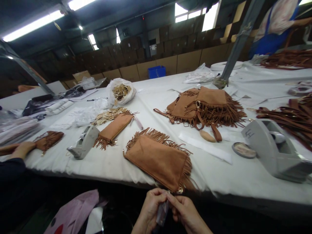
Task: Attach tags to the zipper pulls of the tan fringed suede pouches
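Observation:
A tan suede fringed bag [158,159] lies flat on the white table [219,175], its near corner hanging over the front edge. Just below that corner my left hand [152,206] and my right hand [186,213] meet, fingers pinched together. Between them they hold a small grey strip or tag [162,212] near the bag's gold ring [179,190]. What exactly the strip is I cannot make out.
A pile of fringed bags [204,107] lies further back, a narrow fringed pouch [113,128] to the left. Tape dispensers stand at left [84,143] and right [275,149]. Brown straps [290,120] lie at the right. Another person's hand [21,149] holds a pouch at far left.

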### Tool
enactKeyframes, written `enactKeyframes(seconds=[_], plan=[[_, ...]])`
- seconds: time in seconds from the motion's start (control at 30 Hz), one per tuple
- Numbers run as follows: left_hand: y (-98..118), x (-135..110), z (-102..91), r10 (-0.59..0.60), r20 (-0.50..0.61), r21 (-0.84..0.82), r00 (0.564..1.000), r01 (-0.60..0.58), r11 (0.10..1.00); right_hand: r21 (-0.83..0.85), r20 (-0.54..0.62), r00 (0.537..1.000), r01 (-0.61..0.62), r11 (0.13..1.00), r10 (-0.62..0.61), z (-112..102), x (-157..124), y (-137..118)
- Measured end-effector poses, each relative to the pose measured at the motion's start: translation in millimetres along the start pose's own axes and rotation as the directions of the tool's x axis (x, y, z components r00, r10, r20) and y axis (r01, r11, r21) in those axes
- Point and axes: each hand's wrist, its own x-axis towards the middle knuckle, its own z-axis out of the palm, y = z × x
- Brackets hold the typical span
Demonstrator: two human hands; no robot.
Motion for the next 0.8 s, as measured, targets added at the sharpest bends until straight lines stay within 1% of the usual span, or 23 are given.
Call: enactKeyframes(seconds=[0.1, 0.2, 0.33, 0.43, 0.5, 0.67, 0.8], plan=[[0, 0, 0.6, 0.023, -0.019, -0.005, 1.000, -0.023, 1.000, 0.000, -0.002, 0.999, 0.047, 0.999, -0.047, 2, 1, -1], [1, -2, -0.1, 0.036, 0.010, -0.016, 0.999, -0.036, 0.999, -0.064, 0.007, 0.996, 0.092, 0.994, -0.092, 0, 3, 1], [5, -14, -3.9, 0.039, 0.037, -0.028, 0.999, -0.038, 0.999, -0.110, 0.003, 0.994, 0.112, 0.988, -0.112, 1, 6, 2], [5, -22, -5.9, -0.024, 0.116, 0.080, 0.993, 0.015, 0.997, -0.104, -0.011, 0.994, 0.109, 0.989, -0.111, 3, 7, 2], [0, -23, -5.6, -0.030, 0.136, 0.172, 0.990, 0.006, 0.985, -0.117, -0.016, 0.993, 0.112, 0.987, -0.115, 3, 7, 2], [-14, -11, -5.6, 0.095, 0.040, 0.283, 0.995, -0.102, 0.954, -0.169, 0.010, 0.992, 0.124, 0.978, -0.125, -2, 8, 3], [-17, -8, -7.4, 0.184, 0.068, 0.376, 0.981, -0.196, 0.906, -0.189, 0.025, 0.991, 0.132, 0.973, -0.130, -3, 5, -2]])
